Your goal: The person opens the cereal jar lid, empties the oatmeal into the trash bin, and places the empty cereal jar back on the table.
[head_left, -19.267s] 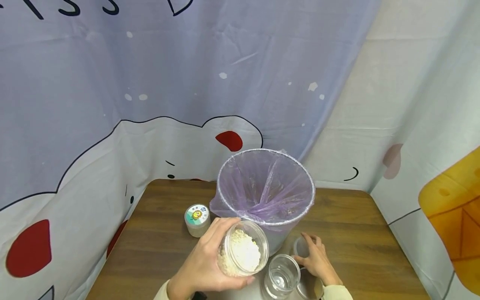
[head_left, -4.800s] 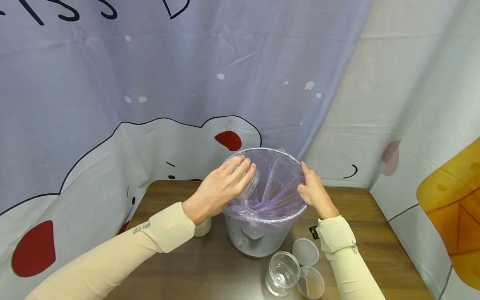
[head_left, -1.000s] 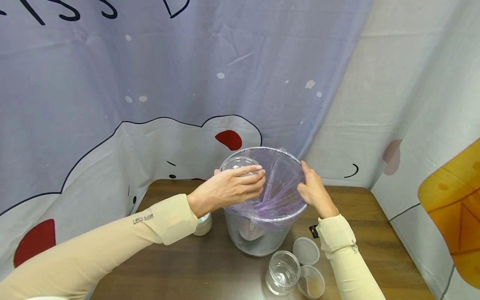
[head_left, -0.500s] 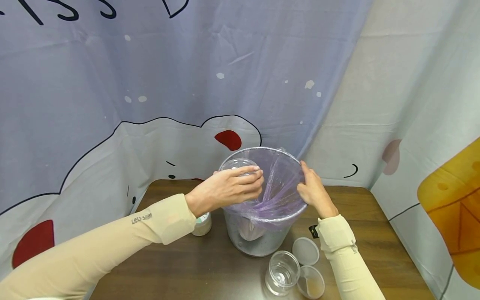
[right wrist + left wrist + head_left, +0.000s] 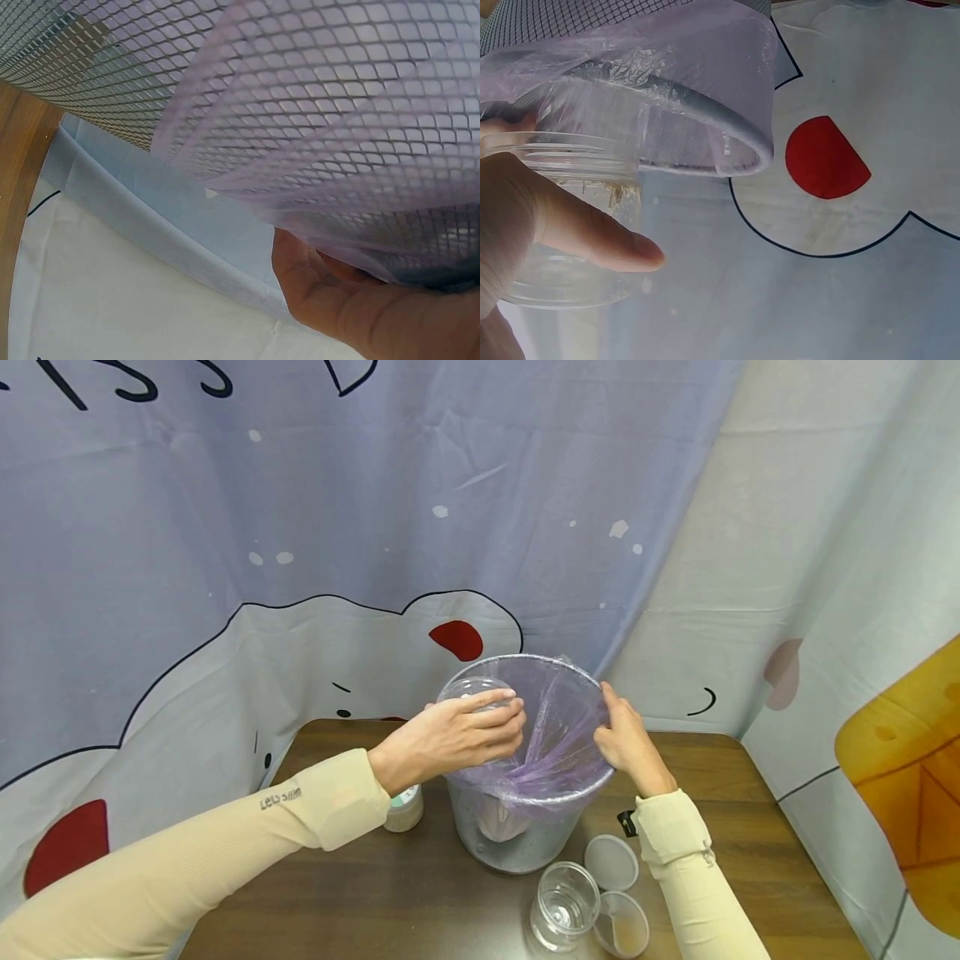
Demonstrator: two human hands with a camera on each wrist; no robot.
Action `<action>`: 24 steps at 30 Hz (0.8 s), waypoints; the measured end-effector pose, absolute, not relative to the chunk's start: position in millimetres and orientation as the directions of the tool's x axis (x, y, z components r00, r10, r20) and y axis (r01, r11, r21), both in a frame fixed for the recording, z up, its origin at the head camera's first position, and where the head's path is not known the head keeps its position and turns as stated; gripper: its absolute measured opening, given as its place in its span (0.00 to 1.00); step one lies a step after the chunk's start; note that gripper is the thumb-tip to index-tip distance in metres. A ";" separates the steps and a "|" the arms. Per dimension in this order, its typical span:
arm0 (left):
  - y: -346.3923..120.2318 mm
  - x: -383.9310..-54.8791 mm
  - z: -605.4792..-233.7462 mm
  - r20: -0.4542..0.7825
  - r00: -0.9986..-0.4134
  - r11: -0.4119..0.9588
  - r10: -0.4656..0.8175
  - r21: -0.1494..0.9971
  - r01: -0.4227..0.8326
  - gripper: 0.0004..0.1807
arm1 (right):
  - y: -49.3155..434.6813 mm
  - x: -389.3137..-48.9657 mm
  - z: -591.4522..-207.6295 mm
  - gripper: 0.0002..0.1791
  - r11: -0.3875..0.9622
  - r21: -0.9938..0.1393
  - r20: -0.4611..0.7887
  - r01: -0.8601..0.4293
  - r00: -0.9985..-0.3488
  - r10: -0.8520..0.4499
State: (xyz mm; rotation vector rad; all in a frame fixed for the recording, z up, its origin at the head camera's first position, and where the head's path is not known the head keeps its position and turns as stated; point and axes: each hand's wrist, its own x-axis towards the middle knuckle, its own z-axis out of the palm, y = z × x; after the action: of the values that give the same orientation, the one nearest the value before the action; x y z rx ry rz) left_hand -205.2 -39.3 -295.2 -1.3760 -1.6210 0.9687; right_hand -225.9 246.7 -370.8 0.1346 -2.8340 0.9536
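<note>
My left hand grips a clear plastic jar tipped mouth-down inside the left part of the trash bin's opening. In the left wrist view the jar looks nearly empty, with a few brownish bits clinging to its inner wall. The mesh trash bin stands on the table, lined with a thin purple bag folded over its rim. My right hand holds the right side of that rim. Thumb and fingers of the right hand pinch the bag-covered edge in the right wrist view.
A second clear jar stands open in front of the bin. Two round lids, one behind the other, lie to its right. A labelled jar sits left of the bin, partly behind my left wrist. Printed curtain surrounds the table.
Earliest, the jar held pale flakes in front of the bin while my right hand was at the lids. Since then it was tipped into the bin. The last second shows only slight left-hand movement.
</note>
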 end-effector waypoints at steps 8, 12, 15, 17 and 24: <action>-41.5 -204.6 -296.7 0.094 -0.136 0.141 0.986 -0.909 0.393 0.27 | 247.0 -225.9 -370.8 0.42 0.796 -0.593 0.154 -0.123 -0.987 -0.038; -43.5 -204.7 -297.6 0.108 -0.139 0.156 0.984 -0.898 0.411 0.27 | 246.9 -225.3 -370.6 0.42 0.796 -0.592 0.156 -0.123 -0.987 -0.036; -45.7 -204.3 -297.7 0.129 -0.154 0.183 0.980 -0.890 0.417 0.28 | 246.7 -225.0 -370.4 0.42 0.796 -0.592 0.161 -0.126 -0.986 -0.037; -48.0 -203.3 -297.6 0.143 -0.163 0.201 0.976 -0.883 0.424 0.29 | 246.4 -225.0 -370.3 0.42 0.795 -0.593 0.164 -0.129 -0.986 -0.037; -55.4 -202.3 -299.0 0.250 -0.156 0.295 0.956 -0.831 0.472 0.28 | 246.6 -225.0 -370.9 0.42 0.796 -0.591 0.168 -0.129 -0.985 -0.035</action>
State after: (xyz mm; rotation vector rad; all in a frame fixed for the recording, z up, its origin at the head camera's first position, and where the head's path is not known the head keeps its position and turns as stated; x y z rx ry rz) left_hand -202.3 -55.4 -299.0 -1.2935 -1.7645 0.7632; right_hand -225.0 246.6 -370.9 0.1309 -2.8354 0.9487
